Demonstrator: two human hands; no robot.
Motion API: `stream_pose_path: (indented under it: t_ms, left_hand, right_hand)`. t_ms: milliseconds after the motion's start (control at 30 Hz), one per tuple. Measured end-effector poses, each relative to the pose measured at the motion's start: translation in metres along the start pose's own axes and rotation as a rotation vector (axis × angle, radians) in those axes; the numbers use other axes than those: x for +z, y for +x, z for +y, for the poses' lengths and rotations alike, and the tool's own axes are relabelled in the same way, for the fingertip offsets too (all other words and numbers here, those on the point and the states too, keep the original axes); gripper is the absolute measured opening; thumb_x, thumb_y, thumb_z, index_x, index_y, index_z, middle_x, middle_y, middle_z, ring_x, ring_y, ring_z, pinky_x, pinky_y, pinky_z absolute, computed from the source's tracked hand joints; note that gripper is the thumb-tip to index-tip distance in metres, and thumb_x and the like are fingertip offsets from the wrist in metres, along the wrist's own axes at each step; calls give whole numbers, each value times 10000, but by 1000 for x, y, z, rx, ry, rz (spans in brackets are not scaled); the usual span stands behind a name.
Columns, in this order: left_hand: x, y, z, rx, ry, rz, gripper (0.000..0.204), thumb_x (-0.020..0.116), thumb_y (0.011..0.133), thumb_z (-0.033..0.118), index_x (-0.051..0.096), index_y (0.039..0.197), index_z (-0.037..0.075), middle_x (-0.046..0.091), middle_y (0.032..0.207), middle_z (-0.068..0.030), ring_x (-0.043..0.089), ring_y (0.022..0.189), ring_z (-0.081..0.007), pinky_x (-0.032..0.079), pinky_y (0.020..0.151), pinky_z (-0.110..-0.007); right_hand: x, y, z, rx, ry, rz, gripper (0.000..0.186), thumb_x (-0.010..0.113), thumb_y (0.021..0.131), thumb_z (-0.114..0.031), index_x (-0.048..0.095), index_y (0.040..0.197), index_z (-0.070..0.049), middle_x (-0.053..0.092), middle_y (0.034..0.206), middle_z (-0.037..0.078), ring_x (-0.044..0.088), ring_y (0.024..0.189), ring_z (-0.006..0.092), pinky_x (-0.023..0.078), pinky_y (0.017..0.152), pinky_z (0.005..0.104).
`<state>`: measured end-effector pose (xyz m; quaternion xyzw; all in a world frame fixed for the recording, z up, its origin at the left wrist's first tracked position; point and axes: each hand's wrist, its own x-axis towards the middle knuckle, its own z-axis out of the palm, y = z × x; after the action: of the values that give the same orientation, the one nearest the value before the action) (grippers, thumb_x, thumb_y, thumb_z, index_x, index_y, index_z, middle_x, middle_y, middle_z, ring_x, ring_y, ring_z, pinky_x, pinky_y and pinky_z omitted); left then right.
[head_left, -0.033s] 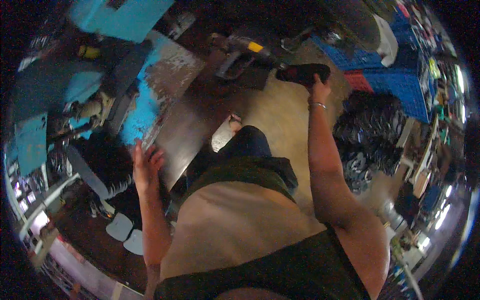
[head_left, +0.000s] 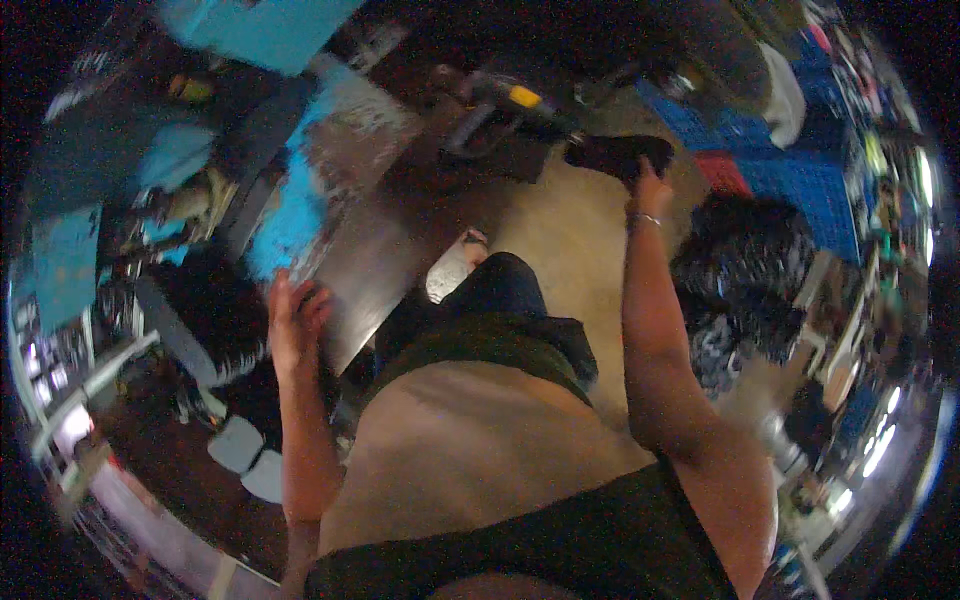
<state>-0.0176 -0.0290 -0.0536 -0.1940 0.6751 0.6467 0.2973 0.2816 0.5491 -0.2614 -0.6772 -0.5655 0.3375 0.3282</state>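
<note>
My right hand (head_left: 652, 188) is stretched out ahead at the right, its fingers closed around one end of a long, black, shoe-shaped piece (head_left: 615, 157). Blur hides the detail of that piece. Its far end lies close to a dark machine part (head_left: 490, 108) with a yellow patch; whether they touch, I cannot tell. My left hand (head_left: 298, 315) hangs at the left with fingers apart and slightly bent, nothing visible in it. It is beside the edge of a worn blue and brown surface (head_left: 345, 150).
A pile of black, shiny pieces (head_left: 745, 250) lies right of my right forearm, with blue crates (head_left: 810, 190) and something red (head_left: 722, 172) behind it. A grey-edged dark block (head_left: 185, 330) and pale rounded plates (head_left: 237, 445) are at the left. My foot (head_left: 472, 243) shows on the floor (head_left: 560, 220).
The view has turned slightly, so the surroundings sit a little further right. My right hand and the black shoe-shaped piece appear slightly right and lower. My left hand is nearly unmoved.
</note>
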Motion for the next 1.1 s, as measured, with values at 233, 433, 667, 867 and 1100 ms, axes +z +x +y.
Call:
stream_pose_path:
  t_ms: [233, 433, 667, 867, 1100]
  left_hand:
    - [40, 95, 21, 958, 939, 92, 693, 906, 825, 311, 637, 1435, 123, 583, 1453, -270, 556, 1365, -460, 463, 1157, -476]
    - [107, 189, 95, 973, 1347, 143, 893, 880, 815, 259, 465, 1606, 279, 286, 1708, -273, 296, 1563, -480, 219, 1229, -714]
    - [103, 229, 134, 738, 1654, 1, 917, 823, 845, 345, 400, 1657, 386, 384, 1655, -270, 250, 1583, -482, 141, 1236, -744]
    - [58, 135, 10, 680, 1494, -285, 1051, 918, 728, 499, 406, 1643, 430, 189, 1754, -233, 162, 1616, -483, 116, 1238, -771]
    - [-50, 125, -27, 583, 1296, -99, 1122, 922, 692, 544, 354, 1656, 449, 148, 1793, -127, 89, 1656, -405, 119, 1256, -742]
  right_hand:
    - [-66, -18, -53, -305, 68, -49, 534, 784, 979, -333, 682, 1345, 41, 727, 1322, 194, 703, 1121, 326, 566, 977, 418]
    - [-35, -97, -185, -813, -54, -300, 555, 787, 986, -246, 614, 1392, 91, 678, 1355, 226, 662, 1178, 309, 539, 1041, 424]
    - [103, -260, -345, -188, 710, -974, 409, 776, 995, -181, 616, 1329, -6, 698, 1258, 138, 725, 1046, 249, 663, 841, 429]
    - [252, -361, -374, -90, 581, -1294, 444, 835, 935, -194, 632, 1301, -45, 689, 1088, 65, 648, 777, 190, 681, 616, 393]
    - [354, -376, -339, 28, 268, -1403, 508, 833, 933, -204, 609, 1358, -38, 672, 1255, 115, 703, 942, 274, 684, 703, 397]
